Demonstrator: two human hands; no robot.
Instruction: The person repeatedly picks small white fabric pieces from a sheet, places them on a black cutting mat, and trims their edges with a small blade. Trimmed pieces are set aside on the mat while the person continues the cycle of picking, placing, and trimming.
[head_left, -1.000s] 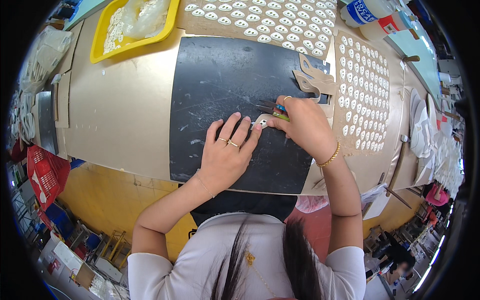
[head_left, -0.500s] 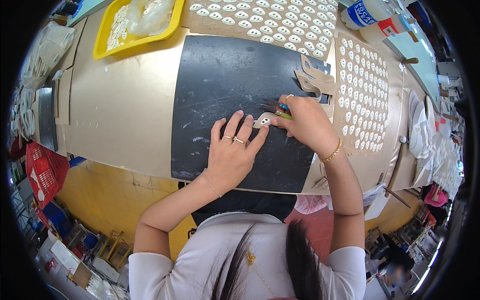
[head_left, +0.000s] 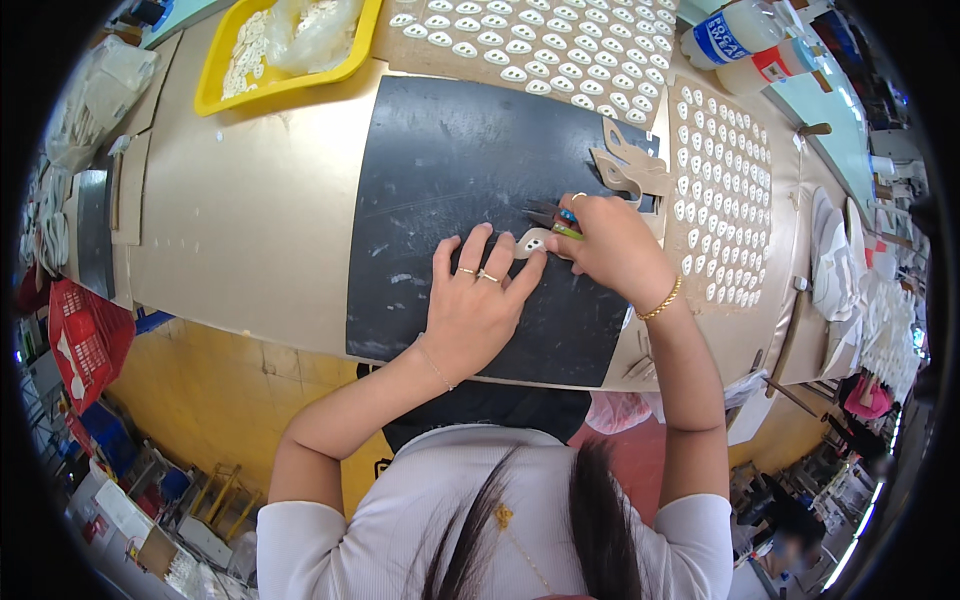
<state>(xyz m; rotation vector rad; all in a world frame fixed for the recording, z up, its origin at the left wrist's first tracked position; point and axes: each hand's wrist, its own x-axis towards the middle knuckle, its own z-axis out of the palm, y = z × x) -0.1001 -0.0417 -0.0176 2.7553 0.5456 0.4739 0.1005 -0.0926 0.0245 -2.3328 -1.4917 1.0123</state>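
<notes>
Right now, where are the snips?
In the head view, the snips are right of centre, held in the right hand over the black mat, near the small pale piece.

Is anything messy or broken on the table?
Nothing looks spilled or clearly broken. The tan cut-out pieces overlap in an uneven pile at the right edge of the scuffed black mat, unlike the neat rows of white pieces.

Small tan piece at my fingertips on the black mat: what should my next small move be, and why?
I'd probably press the white oval gently with the right thumb. It appears to lie on the tan piece, the left hand has fingertips at the piece's edge, and the right hand, though also holding snips, has its thumb near the right end.
</notes>
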